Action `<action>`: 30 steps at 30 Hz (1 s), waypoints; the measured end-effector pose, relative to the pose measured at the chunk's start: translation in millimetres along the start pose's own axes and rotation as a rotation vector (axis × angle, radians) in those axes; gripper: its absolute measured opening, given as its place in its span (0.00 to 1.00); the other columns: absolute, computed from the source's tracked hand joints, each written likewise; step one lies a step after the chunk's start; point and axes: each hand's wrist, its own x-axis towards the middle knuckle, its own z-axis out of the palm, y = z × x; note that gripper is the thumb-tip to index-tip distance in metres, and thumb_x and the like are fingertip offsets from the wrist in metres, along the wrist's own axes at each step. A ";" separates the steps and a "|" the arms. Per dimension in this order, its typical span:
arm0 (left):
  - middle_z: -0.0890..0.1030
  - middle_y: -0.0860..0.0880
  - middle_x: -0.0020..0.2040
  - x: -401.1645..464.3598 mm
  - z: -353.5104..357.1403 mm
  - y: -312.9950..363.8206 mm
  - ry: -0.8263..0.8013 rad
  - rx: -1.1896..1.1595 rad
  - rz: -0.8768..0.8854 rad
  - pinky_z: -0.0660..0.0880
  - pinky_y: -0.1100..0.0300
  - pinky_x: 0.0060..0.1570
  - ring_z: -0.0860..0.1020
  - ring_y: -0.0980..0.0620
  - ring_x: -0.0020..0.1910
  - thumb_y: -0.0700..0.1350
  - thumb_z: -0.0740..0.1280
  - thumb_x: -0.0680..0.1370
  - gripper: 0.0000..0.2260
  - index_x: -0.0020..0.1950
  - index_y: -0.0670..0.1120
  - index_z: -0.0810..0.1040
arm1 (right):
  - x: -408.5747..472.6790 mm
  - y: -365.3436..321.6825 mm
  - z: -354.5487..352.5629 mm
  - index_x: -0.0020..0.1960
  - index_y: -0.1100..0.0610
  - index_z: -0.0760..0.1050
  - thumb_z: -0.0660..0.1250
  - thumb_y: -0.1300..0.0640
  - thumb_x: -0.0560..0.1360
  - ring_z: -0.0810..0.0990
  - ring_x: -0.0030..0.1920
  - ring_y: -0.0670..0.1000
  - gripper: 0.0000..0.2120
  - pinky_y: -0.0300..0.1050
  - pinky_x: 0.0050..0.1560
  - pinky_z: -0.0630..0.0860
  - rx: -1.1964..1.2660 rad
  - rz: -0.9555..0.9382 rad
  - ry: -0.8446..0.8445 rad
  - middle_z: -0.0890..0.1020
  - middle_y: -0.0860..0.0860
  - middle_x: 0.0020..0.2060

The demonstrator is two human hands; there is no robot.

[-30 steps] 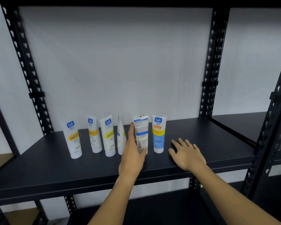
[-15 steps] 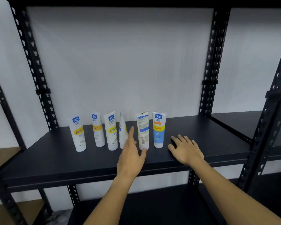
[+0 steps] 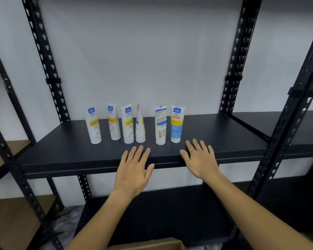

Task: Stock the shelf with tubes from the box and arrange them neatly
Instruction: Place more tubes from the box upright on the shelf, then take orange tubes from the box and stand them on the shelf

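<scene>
Six tubes stand cap-down in a row on the black shelf, left of frame centre, set back from its front edge.

From left: first tube, white with yellow band, label facing out. Second tube, same kind, slightly farther back. Third tube, label out, just beside the fourth tube, which is turned edge-on so only its narrow side shows; whether the two touch, cannot tell. A gap, then the fifth tube, turned back to front, small print and barcode showing. Sixth tube, blue lower half, label out, close beside the fifth.

Left hand: lower centre of frame, palm down, fingers straight and close together, thumb out to the right, holding nothing. Fingertips lie over the front edge of the shelf, below the third and fourth tubes, apart from them.

Right hand: right of centre, palm down, fingers spread and straight, holding nothing, lying on the shelf front just below and right of the sixth tube, not touching it.

Cardboard box: only a rim shows at bottom centre.
</scene>
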 end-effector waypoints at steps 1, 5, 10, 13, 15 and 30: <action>0.64 0.47 0.77 -4.6 0.4 -0.8 -0.004 0.006 0.003 0.54 0.47 0.77 0.60 0.46 0.77 0.61 0.43 0.81 0.29 0.79 0.50 0.60 | -10.5 -4.8 4.2 0.81 0.50 0.50 0.43 0.37 0.82 0.46 0.80 0.56 0.31 0.58 0.78 0.43 0.005 -0.017 0.035 0.52 0.53 0.80; 0.58 0.47 0.79 -27.3 2.4 -7.6 0.005 -0.020 0.023 0.50 0.47 0.77 0.52 0.46 0.79 0.60 0.46 0.81 0.28 0.80 0.51 0.54 | -55.6 -28.4 24.8 0.82 0.51 0.46 0.50 0.38 0.82 0.38 0.80 0.54 0.33 0.52 0.77 0.39 0.139 -0.093 0.136 0.45 0.51 0.81; 0.48 0.49 0.81 -79.9 13.4 -14.9 -0.050 -0.120 0.009 0.49 0.48 0.78 0.45 0.49 0.80 0.60 0.45 0.82 0.27 0.80 0.54 0.52 | -111.1 -47.9 61.1 0.81 0.48 0.47 0.52 0.39 0.82 0.38 0.80 0.52 0.32 0.51 0.78 0.41 0.299 -0.151 0.051 0.44 0.50 0.81; 0.54 0.46 0.80 -127.1 35.3 -21.8 -0.168 -0.150 -0.043 0.50 0.48 0.77 0.51 0.47 0.79 0.62 0.44 0.81 0.29 0.80 0.53 0.56 | -138.4 -52.4 94.5 0.81 0.49 0.51 0.52 0.39 0.82 0.42 0.80 0.52 0.31 0.51 0.78 0.43 0.301 -0.160 -0.089 0.47 0.50 0.81; 0.55 0.47 0.80 -159.9 54.9 -27.5 -0.265 -0.178 -0.088 0.48 0.50 0.76 0.52 0.47 0.79 0.65 0.41 0.80 0.31 0.79 0.54 0.57 | -153.5 -55.1 117.3 0.80 0.49 0.54 0.53 0.40 0.82 0.45 0.80 0.53 0.30 0.50 0.78 0.46 0.286 -0.144 -0.213 0.51 0.51 0.81; 0.64 0.47 0.75 -269.0 163.4 -28.4 -0.793 -0.487 -0.365 0.66 0.52 0.68 0.65 0.45 0.71 0.50 0.62 0.81 0.27 0.78 0.49 0.58 | -214.6 -32.9 250.1 0.79 0.45 0.54 0.61 0.43 0.78 0.71 0.69 0.59 0.33 0.51 0.63 0.72 0.092 -0.010 -0.860 0.68 0.52 0.73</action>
